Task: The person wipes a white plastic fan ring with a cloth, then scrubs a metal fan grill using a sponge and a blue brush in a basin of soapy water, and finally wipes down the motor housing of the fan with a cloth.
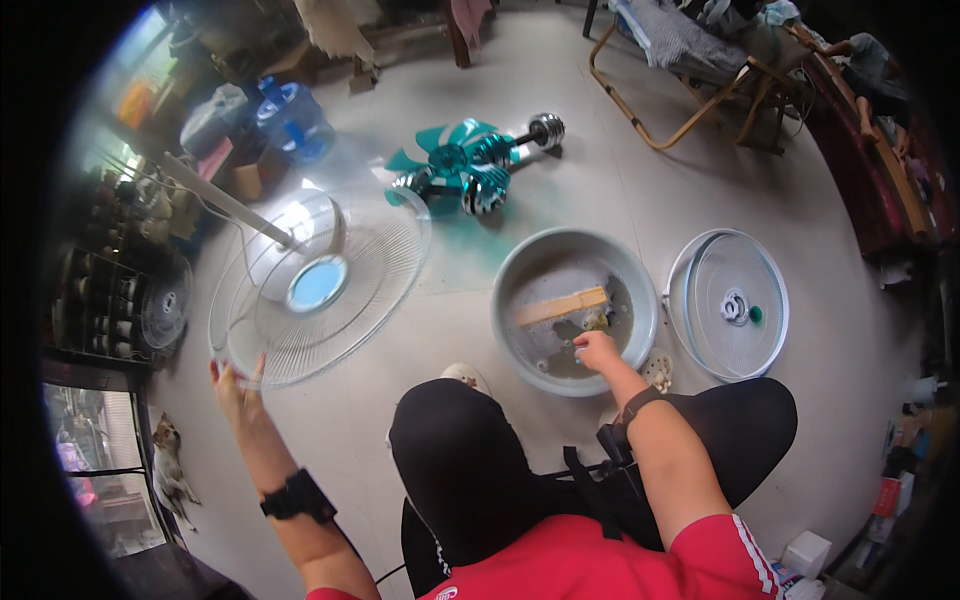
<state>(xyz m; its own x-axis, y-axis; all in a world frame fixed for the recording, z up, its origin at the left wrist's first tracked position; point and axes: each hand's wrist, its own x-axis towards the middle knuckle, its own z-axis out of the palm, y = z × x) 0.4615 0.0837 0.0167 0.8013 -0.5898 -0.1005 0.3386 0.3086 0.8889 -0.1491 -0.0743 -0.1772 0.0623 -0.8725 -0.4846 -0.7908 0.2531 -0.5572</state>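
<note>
My left hand (pixel 240 386) grips the lower left rim of a round wire fan grille (pixel 375 300) with a light blue centre disc. The grille is held tilted, in front of the white base and pole (pixel 225 202) of a standing fan. My right hand (pixel 598 351) is over the near part of a grey plastic basin (pixel 504 330), fingers curled at the murky water. Something small and pale shows at its fingertips, too small to name. A wooden board (pixel 562 306) lies in the water, with a yellowish-green scrap (pixel 597 322) beside it.
Teal fan blades (pixel 450 159) lie among chrome dumbbells (pixel 547 131) beyond the basin. Another fan grille (pixel 739 300) rests on the floor at right. A cat (pixel 171 457) lies at left. A bamboo-framed chair (pixel 675 127) and a seated person's legs (pixel 866 124) are upper right.
</note>
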